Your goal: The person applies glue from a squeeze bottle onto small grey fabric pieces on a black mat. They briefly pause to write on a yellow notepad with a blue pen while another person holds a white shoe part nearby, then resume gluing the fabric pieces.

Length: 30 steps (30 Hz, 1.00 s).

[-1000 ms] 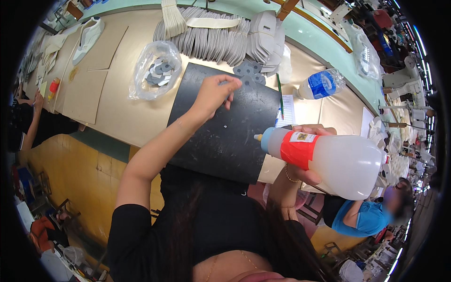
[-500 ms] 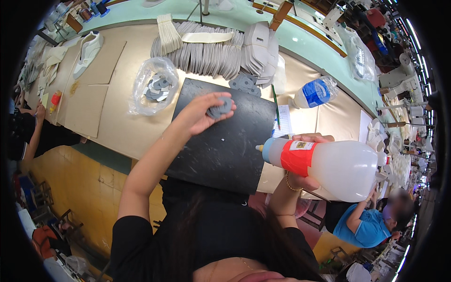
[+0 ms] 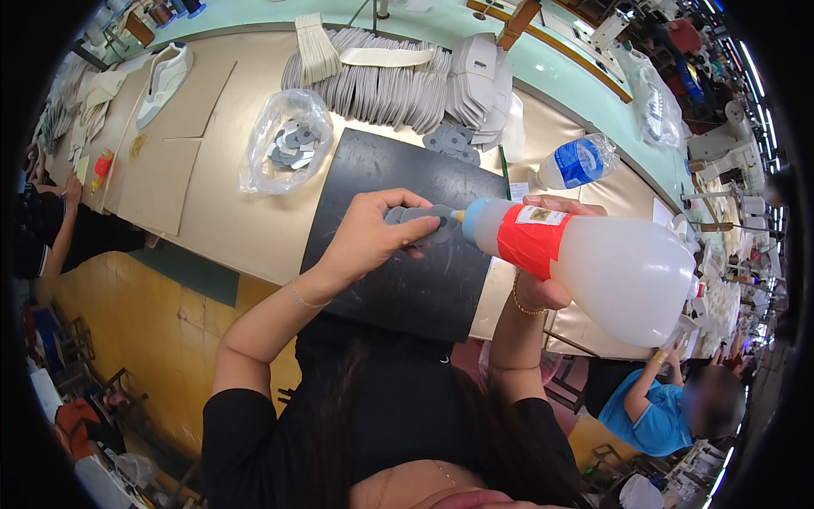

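Note:
My left hand (image 3: 383, 227) pinches a small fan of flat grey cut pieces (image 3: 434, 224) between thumb and fingers, above a black board (image 3: 407, 297). In my right hand (image 3: 551, 284) is a big translucent squeeze bottle (image 3: 623, 267) with a red band, a blue collar and cloudy pale contents. It lies sideways, its nozzle pointing left. The nozzle tip meets the outermost grey piece or hovers just over it; I cannot tell which. More loose grey pieces (image 3: 452, 141) lie at the board's far edge.
Stacked grey strips (image 3: 373, 89) line the table's far side. A clear plastic bag (image 3: 288, 140) of grey and white pieces sits at left, beyond it a white shoe (image 3: 165, 85). At right are a green pencil (image 3: 504, 170) and a blue-labelled bottle (image 3: 578, 163). Other people sit both sides.
My left hand has moved down and right, and the grey pieces in it are now fanned out. The squeeze bottle's nozzle has come up and left to them.

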{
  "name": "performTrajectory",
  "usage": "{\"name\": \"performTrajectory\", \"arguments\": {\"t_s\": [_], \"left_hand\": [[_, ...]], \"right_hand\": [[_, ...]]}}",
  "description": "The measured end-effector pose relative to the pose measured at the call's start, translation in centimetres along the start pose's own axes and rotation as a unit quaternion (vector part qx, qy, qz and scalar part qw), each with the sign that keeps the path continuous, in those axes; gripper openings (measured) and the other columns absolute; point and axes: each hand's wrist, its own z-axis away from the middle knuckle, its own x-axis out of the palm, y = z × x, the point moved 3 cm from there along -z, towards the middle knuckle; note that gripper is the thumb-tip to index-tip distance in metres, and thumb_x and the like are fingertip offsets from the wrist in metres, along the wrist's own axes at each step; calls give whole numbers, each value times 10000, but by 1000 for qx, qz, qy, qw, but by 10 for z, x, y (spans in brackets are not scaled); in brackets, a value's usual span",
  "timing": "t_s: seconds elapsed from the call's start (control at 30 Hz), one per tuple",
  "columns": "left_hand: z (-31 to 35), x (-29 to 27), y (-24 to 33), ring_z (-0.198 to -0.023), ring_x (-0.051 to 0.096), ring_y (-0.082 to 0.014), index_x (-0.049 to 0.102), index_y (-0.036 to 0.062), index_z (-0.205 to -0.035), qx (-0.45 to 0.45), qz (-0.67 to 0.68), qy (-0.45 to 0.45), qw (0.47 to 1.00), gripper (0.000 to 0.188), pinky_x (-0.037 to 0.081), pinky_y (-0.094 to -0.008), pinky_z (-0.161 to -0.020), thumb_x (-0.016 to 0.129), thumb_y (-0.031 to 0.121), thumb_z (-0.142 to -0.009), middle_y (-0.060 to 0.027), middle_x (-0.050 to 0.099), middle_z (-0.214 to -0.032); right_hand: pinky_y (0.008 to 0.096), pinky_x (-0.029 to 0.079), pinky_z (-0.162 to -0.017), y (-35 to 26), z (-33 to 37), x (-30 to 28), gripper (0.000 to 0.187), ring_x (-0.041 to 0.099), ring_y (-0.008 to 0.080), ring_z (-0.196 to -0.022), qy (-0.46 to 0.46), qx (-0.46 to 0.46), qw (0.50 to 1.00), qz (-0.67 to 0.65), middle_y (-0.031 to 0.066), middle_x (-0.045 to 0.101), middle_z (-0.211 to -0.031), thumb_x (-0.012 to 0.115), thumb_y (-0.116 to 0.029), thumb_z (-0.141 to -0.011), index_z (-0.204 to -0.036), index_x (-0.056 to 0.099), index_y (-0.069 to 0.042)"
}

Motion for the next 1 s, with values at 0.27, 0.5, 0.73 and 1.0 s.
{"name": "performTrajectory", "arguments": {"t_s": [0.27,0.5,0.73,1.0], "left_hand": [[6,6,3,-700,650,-124,617,-44,-975,-22,-3,-15,1000,212,551,-241,-578,687,110,-848,-82,644,-842],[-1,-4,-6,-707,667,-164,552,-1,-904,-17,76,-26,997,143,542,-252,-555,674,49,-848,-111,639,-853],[-1,2,-5,-717,678,-193,530,-3,-899,9,81,-9,997,137,573,-276,-603,656,27,-853,-131,636,-855],[1,6,-1,-708,676,-193,532,-5,-903,7,83,-3,997,132,568,-275,-590,652,16,-852,-126,632,-850]], "right_hand": [[410,571,-708,-8,-2,9,1001,656,319,-798,-42,-16,991,125,169,576,-934,568,-810,-664,-1109,470,81],[400,555,-768,-4,4,-10,1024,654,320,-884,9,-20,999,-29,146,603,-974,737,-735,-528,-1177,476,13],[391,550,-758,-4,14,-10,1005,656,309,-873,-32,4,999,39,130,601,-965,713,-760,-522,-1149,496,-5],[395,547,-766,-8,11,-11,988,646,306,-876,-73,-24,989,130,144,587,-973,647,-784,-567,-1133,491,11]]}}
